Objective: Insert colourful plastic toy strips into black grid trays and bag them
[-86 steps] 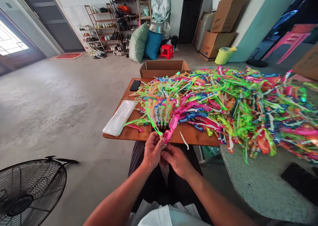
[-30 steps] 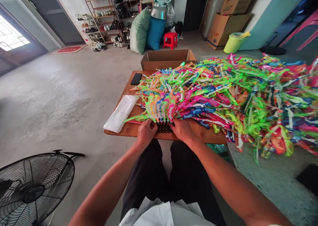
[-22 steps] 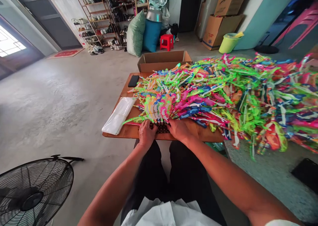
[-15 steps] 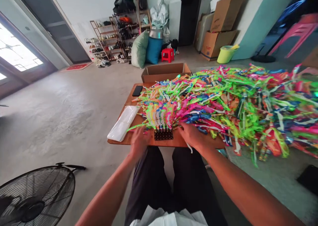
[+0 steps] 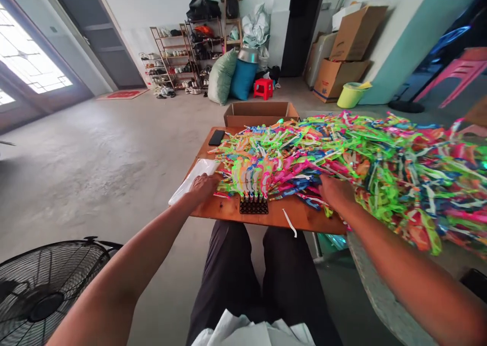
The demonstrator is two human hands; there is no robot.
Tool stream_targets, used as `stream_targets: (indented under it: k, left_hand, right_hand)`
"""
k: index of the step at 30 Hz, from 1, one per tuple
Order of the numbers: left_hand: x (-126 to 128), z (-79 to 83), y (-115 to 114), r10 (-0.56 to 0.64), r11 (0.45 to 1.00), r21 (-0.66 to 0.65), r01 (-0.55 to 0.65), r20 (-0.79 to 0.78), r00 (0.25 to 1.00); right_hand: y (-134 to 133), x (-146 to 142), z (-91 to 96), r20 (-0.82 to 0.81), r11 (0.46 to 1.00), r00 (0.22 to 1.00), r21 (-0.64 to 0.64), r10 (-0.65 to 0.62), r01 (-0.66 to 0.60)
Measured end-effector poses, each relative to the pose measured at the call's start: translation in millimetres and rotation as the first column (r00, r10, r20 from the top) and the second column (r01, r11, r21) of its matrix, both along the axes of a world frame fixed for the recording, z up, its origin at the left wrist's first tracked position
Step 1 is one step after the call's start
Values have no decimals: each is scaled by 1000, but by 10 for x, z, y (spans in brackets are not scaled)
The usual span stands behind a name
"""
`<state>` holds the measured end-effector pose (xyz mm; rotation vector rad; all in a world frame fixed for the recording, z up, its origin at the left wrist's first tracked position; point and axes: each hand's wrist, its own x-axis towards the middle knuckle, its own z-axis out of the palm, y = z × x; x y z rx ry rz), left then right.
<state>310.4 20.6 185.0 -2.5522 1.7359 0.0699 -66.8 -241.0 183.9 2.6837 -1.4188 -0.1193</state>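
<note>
On the wooden table stands a small black grid rack with a row of colourful plastic toys upright in it. My left hand is at the right edge of a stack of clear plastic bags, beside the toys' left side. Its fingers are curled, and what they hold, if anything, is hidden. My right hand reaches into the near edge of a big pile of similar bright toys. Its fingertips are lost among them. A loose white strip hangs over the table's front edge.
A black phone lies at the table's far left corner. An open cardboard box stands behind the table. A black fan is on the floor at left. Shoe racks, a red stool and a green bin are farther back.
My left hand has moved left, away from the rack towards the plastic bags. My right hand has moved right into the toy pile. The white strip, earlier by my right hand, lies alone.
</note>
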Motion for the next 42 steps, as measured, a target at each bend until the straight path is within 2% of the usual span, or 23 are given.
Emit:
stream_targets:
  k: [4,6,8,10,12,13,14,15,17,18,19,21,23,25,29,31,33,35,36,37,38,40,42]
  left_hand:
    - [224,270,163,-28,988,-154,24,-22,999]
    - [368,434,309,37,979,-199,-44,-38,999]
    - [467,582,482,147,960,-226,-166,-98,984]
    - [456,677,675,237,919,-247,-308,-280,931]
    - [302,695,871,228,878,-235,-417,-561,796]
    - [174,676,961,194,861,-219,-459,-693,695]
    - [22,645,1042,159,857,-184,-481,-794,587]
    - [-147,607,1108,136,858,-147,-493,-859,494]
    - [-496,535,1187,94,896,-74,-437,-931,352]
    - [-660,510,1194,78,930,-42,-364,-947,310]
    - [-808,496,1180,67,962,-20,-274,-951,303]
    - [-1043,495,1095,31,995,-9,-98,-918,395]
    - [-1185,513,968,-46,999,-44,17,-846,531]
    - [-1243,527,844,-101,995,-75,67,-806,583]
    - [-1249,514,690,-47,999,-50,7,-858,511]
    - [-1254,501,650,-39,996,-77,-47,-839,543]
    - [-1266,495,626,-67,984,-155,-91,-785,616]
    - [-1267,499,623,-94,967,-219,-129,-779,620]
    - [-1261,502,631,-102,958,-235,-165,-816,569]
    - [-1250,502,645,-110,950,-233,-207,-872,477]
    - [-1237,496,666,-123,943,-218,-252,-930,346]
    - [-1229,447,718,-194,917,-196,-347,-980,42]
    - [-1278,332,768,-312,876,-208,-435,-932,-184]
  right_hand:
    - [-19,-62,244,75,1000,997,-16,16,-14]
    - [-10,-131,386,105,1000,994,-6,-30,31]
    - [-5,-235,503,108,995,989,19,-99,97]
    - [19,-359,562,147,987,977,50,-156,150]
    - [120,-460,543,308,973,926,139,-220,184]
    - [217,-484,504,446,959,858,228,-254,165]
    - [349,-480,449,597,935,746,340,-294,97]
    - [513,-445,381,726,897,592,443,-349,-14]
    - [892,-280,222,829,770,291,554,-478,-315]
    - [1083,-162,136,820,711,226,569,-525,-413]
    - [1256,-34,52,804,665,201,580,-559,-471]
    - [1525,209,-102,795,624,197,580,-573,-524]
    - [1682,384,-218,800,615,232,581,-554,-534]
    - [1763,478,-288,804,611,261,581,-535,-537]
    - [1884,528,-356,826,635,254,553,-503,-539]
    - [1966,542,-393,835,642,241,538,-495,-546]
    - [2046,570,-438,838,647,217,529,-500,-549]
    - [2104,610,-483,846,683,180,515,-502,-518]
    - [2122,634,-501,849,704,163,511,-503,-492]
    - [2133,659,-515,848,719,145,513,-510,-468]
    - [2139,684,-523,839,721,129,523,-528,-455]
    - [2151,732,-523,803,684,107,561,-586,-466]
    - [2174,774,-510,762,636,108,602,-639,-482]
